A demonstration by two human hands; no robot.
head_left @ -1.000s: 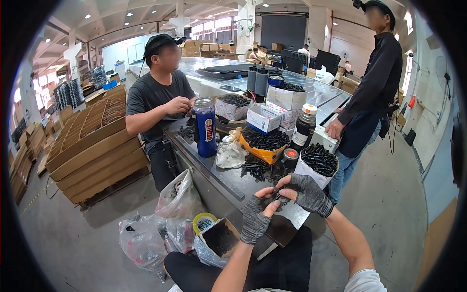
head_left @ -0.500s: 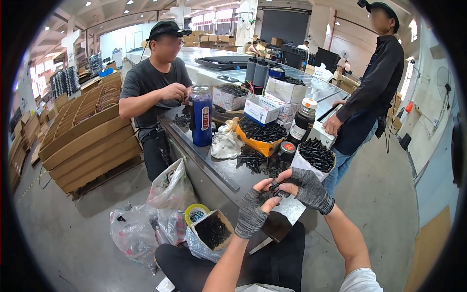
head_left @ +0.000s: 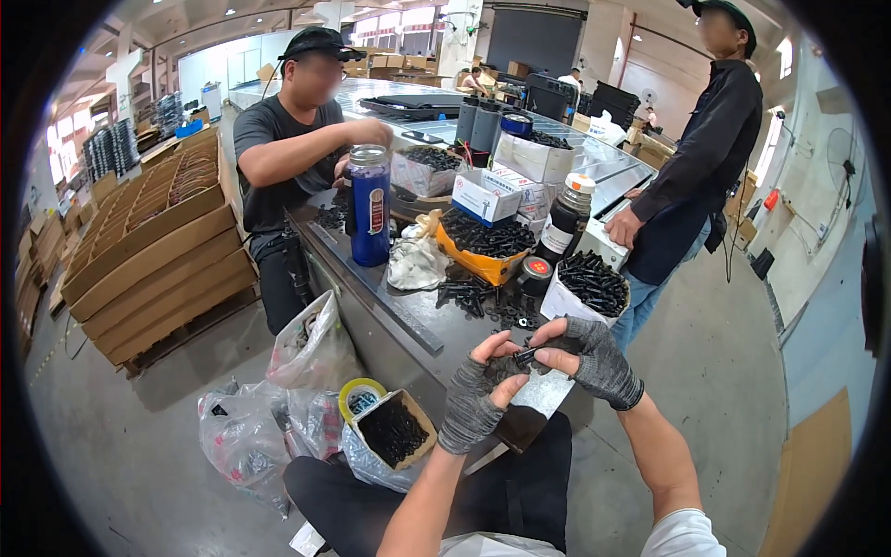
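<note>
Both my hands wear grey fingerless knit gloves and meet above the near end of the dark table (head_left: 371, 295). My right hand (head_left: 599, 364) pinches a small black bolt-like part (head_left: 526, 356) between thumb and fingers. Right beside its left end is my left hand (head_left: 475, 395), fingers half curled and the thumb apart from them; whether a fingertip touches the part I cannot tell. Just beyond lie scattered black rings (head_left: 512, 318) and a loose pile of black bolts (head_left: 466, 295). A white box heaped with black bolts (head_left: 594, 281) stands beyond my right hand.
An orange-edged box of bolts (head_left: 484, 243), a blue bottle (head_left: 370, 213), a black thermos (head_left: 564, 223) and a white rag (head_left: 417, 265) crowd the table. Plastic bags (head_left: 243, 436) and a box of black parts (head_left: 393, 433) sit lower left. Two people stand or sit nearby.
The black part now shows more plainly in my right fingers, and my left thumb and fingers are wider apart. The seated co-worker's arm has lifted across behind the blue bottle. My view has shifted slightly.
</note>
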